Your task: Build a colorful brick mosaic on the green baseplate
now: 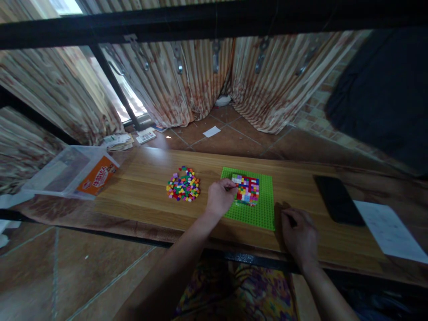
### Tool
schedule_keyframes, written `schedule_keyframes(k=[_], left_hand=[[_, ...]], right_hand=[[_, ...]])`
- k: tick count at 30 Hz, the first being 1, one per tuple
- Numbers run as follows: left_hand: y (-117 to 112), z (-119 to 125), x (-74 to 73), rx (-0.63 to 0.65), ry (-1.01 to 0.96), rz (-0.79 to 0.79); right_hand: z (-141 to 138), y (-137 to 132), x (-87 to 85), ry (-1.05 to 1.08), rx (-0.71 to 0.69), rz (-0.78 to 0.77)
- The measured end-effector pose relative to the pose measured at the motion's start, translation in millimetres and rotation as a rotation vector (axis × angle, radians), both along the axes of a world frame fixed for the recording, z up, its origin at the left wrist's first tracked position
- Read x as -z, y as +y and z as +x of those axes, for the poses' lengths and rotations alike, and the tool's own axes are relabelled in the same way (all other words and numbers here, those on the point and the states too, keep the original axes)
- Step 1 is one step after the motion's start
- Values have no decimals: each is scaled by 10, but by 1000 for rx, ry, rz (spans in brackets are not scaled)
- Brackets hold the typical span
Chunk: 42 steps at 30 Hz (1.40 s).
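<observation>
My left hand [220, 195] is pinched at the left edge of a block of small coloured bricks [248, 189]. Whatever its fingertips hold, if anything, is too small to make out. The brick block has red, white, blue, yellow and pink pieces, and stands on a green studded baseplate [265, 209]. Just right of the baseplate, my right hand [301, 234] rests on the wooden board with fingers curled in and nothing visible in them. A pile of loose coloured bricks [183, 185] lies on the board to the left of my left hand.
A clear plastic box [67, 171] with an orange label stands at the board's left end. On the right lie a black phone [339, 199] and a white paper sheet [393, 229]. A dark metal bar [214, 22] crosses above, before striped curtains [197, 84].
</observation>
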<state>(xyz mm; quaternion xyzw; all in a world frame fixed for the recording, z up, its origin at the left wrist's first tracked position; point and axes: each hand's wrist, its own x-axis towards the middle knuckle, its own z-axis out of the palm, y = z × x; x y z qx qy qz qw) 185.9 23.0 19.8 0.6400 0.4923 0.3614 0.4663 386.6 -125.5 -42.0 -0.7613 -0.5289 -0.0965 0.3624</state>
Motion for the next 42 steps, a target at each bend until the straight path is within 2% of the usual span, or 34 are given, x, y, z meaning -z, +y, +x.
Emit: schedule_keyframes(k=[7, 11, 14, 17, 22, 25, 28, 34, 38, 42], left_hand=[[-15, 7, 15, 15, 24, 18], [-126, -110, 37, -27, -32, 64], [-246, -337, 47, -68, -1, 102], [-350, -668, 81, -117, 98, 146], [-363, -1239, 168, -330, 258, 155], [-194, -1478, 160, -457, 299, 113], [113, -1610, 81, -496, 418, 112], [713, -1606, -65, -346, 729, 115], [877, -1516, -63, -290, 921, 95], [944, -1454, -52, -273, 978, 83]], right_hand=[[-6, 3, -16, -3, -13, -16], [8, -8, -8, -6, -26, -16], [35, -17, 18, -19, -24, -16], [63, -19, 45, -42, -24, -23], [58, -17, 22, -103, -32, -9], [42, -18, 0, -104, -24, -8], [45, -21, 14, -108, -8, -16], [68, -27, 55, -146, -19, -14], [70, -24, 45, -139, -31, -9], [78, -23, 50, -144, -29, -22]])
